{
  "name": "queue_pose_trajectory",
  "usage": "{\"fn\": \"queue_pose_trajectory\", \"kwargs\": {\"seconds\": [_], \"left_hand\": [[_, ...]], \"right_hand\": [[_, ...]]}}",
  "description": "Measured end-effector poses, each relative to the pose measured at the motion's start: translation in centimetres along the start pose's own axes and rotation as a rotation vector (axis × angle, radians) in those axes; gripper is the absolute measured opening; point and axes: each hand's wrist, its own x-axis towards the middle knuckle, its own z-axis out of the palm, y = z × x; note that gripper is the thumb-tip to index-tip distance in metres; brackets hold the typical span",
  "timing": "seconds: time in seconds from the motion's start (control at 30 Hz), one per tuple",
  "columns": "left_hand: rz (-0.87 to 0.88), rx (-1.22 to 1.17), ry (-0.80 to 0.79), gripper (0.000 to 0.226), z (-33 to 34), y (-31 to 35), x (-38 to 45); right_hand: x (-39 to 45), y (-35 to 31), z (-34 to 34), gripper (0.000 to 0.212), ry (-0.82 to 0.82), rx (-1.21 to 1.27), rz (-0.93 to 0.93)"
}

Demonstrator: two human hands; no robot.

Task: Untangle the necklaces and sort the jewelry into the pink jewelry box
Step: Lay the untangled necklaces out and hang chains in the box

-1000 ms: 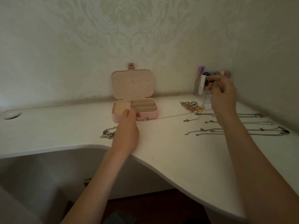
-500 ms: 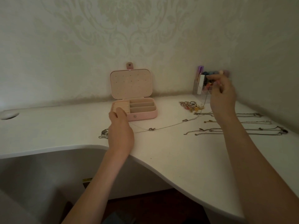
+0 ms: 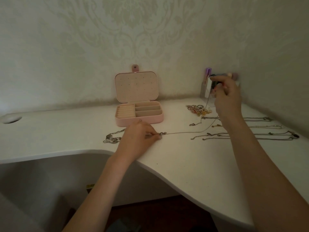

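Fingers (image 3: pixel 157 137) low on chain (image 3: pixel 184 132) — pinching

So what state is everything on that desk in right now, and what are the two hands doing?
Pink jewelry box: lid open and upright, the compartments in view look empty.
Thin chain: strung between both hands, sagging onto the desk.
Left hand: pinches the chain's clasp end at the desk.
Right hand: raised, pinches the other end.
Tangled chains: bunched left of the left hand.
Sorted necklaces: laid out straight in rows.
Small jewelry pile: heaped, unsorted.
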Motion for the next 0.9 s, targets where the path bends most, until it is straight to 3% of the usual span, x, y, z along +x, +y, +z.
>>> {"fn": "queue_pose_trajectory", "kwargs": {"seconds": [0.37,0.47,0.57,0.7,0.83,0.9], "left_hand": [[0.068,0.230,-0.007,0.007,0.0,0.4,0.1],[0.078,0.165,0.002,0.013,0.4,0.3,0.2],[0.085,0.121,-0.090,0.030,0.6,0.3,0.6],[0.088,0.033,-0.096,0.011,1.0,0.6,1.0],[0.091,0.051,-0.047,0.010,1.2,0.8,0.8],[0.016,-0.081,0.015,0.013,0.9,0.9,0.7]], "right_hand": [[-1.1,-1.6,0.2,0.029,-0.023,0.013,0.021],[-1.7,-2.7,0.3,0.026,-0.029,0.054,0.036],[-2.0,-3.3,0.4,0.031,-0.105,0.149,0.066],[-2.3,-3.9,0.3,0.031,-0.165,0.209,0.116],[-2.5,-4.2,0.1,0.033,-0.121,0.191,0.101],[-2.5,-4.0,0.0,0.034,-0.059,0.126,0.054]]}}
